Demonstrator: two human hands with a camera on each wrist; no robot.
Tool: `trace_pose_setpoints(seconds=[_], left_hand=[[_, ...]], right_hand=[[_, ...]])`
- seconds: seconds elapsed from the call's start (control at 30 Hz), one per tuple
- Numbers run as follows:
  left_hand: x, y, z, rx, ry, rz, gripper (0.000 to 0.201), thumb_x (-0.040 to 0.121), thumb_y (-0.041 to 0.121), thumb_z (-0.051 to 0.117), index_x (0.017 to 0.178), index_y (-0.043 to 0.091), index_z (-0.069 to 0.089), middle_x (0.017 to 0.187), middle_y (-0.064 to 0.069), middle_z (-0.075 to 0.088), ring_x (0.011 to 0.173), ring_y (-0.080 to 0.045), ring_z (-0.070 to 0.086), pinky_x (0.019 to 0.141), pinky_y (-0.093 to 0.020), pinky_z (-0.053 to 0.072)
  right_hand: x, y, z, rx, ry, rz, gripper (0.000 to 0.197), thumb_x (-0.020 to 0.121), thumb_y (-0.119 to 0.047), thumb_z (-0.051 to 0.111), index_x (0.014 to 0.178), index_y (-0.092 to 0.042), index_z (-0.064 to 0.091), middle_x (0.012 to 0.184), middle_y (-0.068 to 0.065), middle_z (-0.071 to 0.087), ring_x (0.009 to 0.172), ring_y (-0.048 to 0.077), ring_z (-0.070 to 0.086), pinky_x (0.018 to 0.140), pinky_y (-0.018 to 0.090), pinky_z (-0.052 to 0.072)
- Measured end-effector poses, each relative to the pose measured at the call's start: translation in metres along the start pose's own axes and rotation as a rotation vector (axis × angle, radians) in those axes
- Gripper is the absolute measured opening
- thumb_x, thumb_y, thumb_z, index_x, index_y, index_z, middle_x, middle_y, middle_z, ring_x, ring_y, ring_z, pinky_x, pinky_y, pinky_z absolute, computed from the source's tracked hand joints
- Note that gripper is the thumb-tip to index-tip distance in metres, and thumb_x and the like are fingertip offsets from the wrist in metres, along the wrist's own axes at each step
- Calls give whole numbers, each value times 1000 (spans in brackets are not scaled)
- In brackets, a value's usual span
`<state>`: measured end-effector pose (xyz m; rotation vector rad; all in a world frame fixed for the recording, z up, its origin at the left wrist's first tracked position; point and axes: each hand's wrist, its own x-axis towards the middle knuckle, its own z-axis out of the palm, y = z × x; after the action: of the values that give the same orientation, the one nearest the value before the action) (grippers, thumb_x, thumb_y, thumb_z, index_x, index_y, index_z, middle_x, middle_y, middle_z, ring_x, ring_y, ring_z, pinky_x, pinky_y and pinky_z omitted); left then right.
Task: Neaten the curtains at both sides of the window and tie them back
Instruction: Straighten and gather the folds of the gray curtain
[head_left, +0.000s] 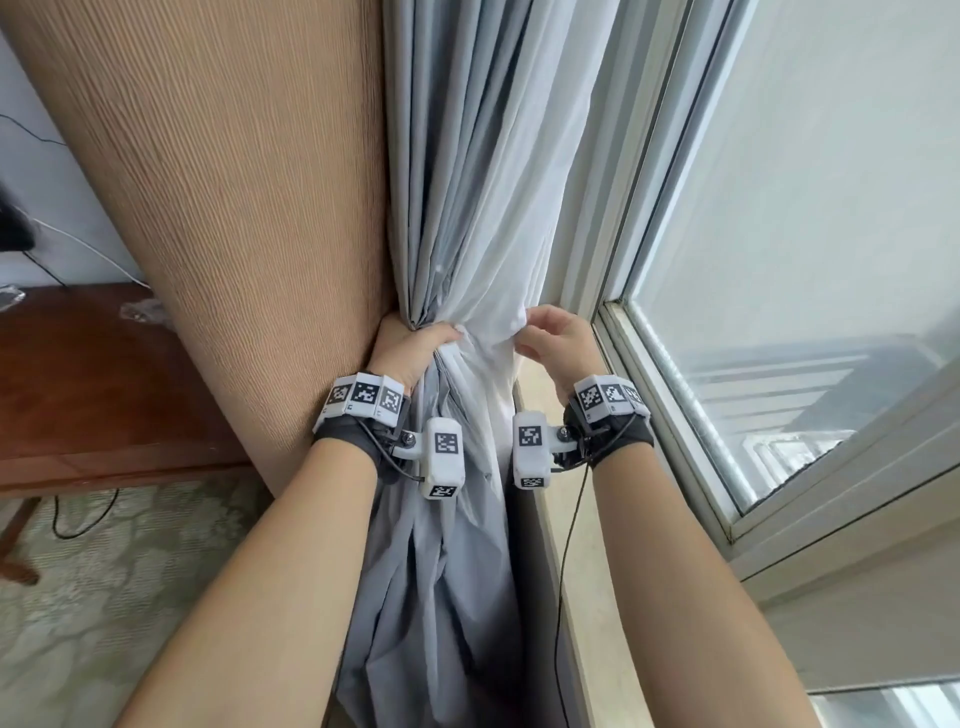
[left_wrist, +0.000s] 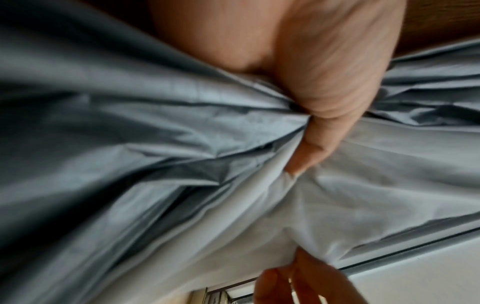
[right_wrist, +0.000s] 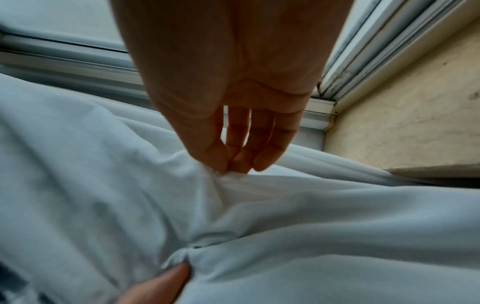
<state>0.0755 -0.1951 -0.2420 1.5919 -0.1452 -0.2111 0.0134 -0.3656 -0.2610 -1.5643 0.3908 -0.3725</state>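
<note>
A pale grey curtain (head_left: 467, 171) hangs between a tan wall panel and the window, bunched at waist height. My left hand (head_left: 410, 345) grips the gathered folds against the panel, its thumb (left_wrist: 311, 152) pressed across the cloth (left_wrist: 155, 144). My right hand (head_left: 550, 338) pinches the curtain's whiter right edge (right_wrist: 226, 174) between thumb and fingertips, just beside the window frame. Below both hands the curtain falls loose and crumpled (head_left: 441, 597). No tie-back is visible.
A ribbed tan wall panel (head_left: 234, 182) stands left of the curtain. The window glass (head_left: 805, 260) and its pale frame (head_left: 649, 395) fill the right, with a beige sill (right_wrist: 415, 123) below. A dark wooden table (head_left: 93, 384) and patterned carpet (head_left: 130, 597) lie left.
</note>
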Motion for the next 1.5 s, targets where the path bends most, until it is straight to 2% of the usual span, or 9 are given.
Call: trace_pose_setpoints(seconds=[0.2, 0.47, 0.6, 0.73, 0.93, 1.03, 1.17, 1.33, 1.5], left_hand=[[6, -4, 15, 31, 110, 107, 35, 79, 0, 72, 113, 0, 65, 101, -5, 68, 94, -18, 66, 69, -10, 50], [-4, -10, 15, 57, -279, 45, 60, 56, 18, 68, 115, 7, 65, 102, -1, 72, 103, -18, 69, 91, -32, 54], [-7, -1, 14, 60, -455, -35, 6, 76, 13, 66, 72, 9, 66, 63, 9, 64, 63, 1, 58, 68, -15, 46], [9, -6, 10, 134, -438, -7, 51, 74, 36, 81, 101, -5, 68, 100, -23, 71, 97, -22, 69, 95, -31, 52], [15, -7, 8, 67, -238, -26, 44, 72, 26, 86, 109, 8, 72, 105, -2, 75, 102, -11, 70, 89, -22, 53], [11, -3, 6, 67, -183, -61, 25, 79, 12, 78, 103, 15, 71, 95, 4, 73, 88, -6, 69, 73, -14, 53], [7, 1, 0, 36, -246, -123, 22, 68, 14, 77, 88, 21, 70, 98, 3, 73, 97, -15, 68, 86, -29, 54], [7, 0, 0, 17, -266, -141, 17, 75, 16, 76, 87, 23, 66, 107, -2, 71, 100, -15, 66, 96, -29, 50], [14, -6, 4, 13, -70, -19, 16, 80, 6, 76, 90, 15, 68, 91, -2, 71, 96, -21, 68, 89, -30, 53]], right_hand=[[-18, -12, -3, -181, -118, -264, 26, 81, 5, 67, 74, -21, 64, 74, -7, 63, 73, 8, 58, 76, 23, 51], [-21, -14, 15, -156, -347, -242, 34, 89, 16, 52, 101, -8, 72, 87, -6, 70, 83, -6, 65, 83, 13, 50], [-23, -9, 26, -42, -469, -196, 49, 80, 28, 44, 102, -7, 71, 82, -12, 74, 84, -3, 67, 82, 15, 51], [-17, -7, 20, 122, -466, -42, 53, 73, 30, 34, 112, 10, 63, 73, -1, 73, 77, 9, 69, 77, 18, 54], [1, -7, 6, 74, -143, 84, 40, 83, 21, 35, 82, -6, 64, 71, 6, 67, 65, 14, 65, 83, 35, 60], [14, -1, -2, -4, -48, 114, 30, 88, 11, 46, 98, -12, 62, 97, 2, 65, 83, 12, 61, 102, 48, 49], [27, -1, -3, 98, -312, 165, 49, 90, -7, 59, 136, -23, 53, 142, -3, 56, 126, 17, 57, 113, 46, 39], [25, -9, 10, 130, -292, 98, 24, 90, 12, 57, 99, -6, 70, 90, 3, 77, 85, 16, 73, 84, 32, 59], [26, -1, 2, 37, 35, -22, 17, 85, 4, 63, 83, -12, 71, 88, 16, 67, 82, 26, 59, 83, 50, 51]])
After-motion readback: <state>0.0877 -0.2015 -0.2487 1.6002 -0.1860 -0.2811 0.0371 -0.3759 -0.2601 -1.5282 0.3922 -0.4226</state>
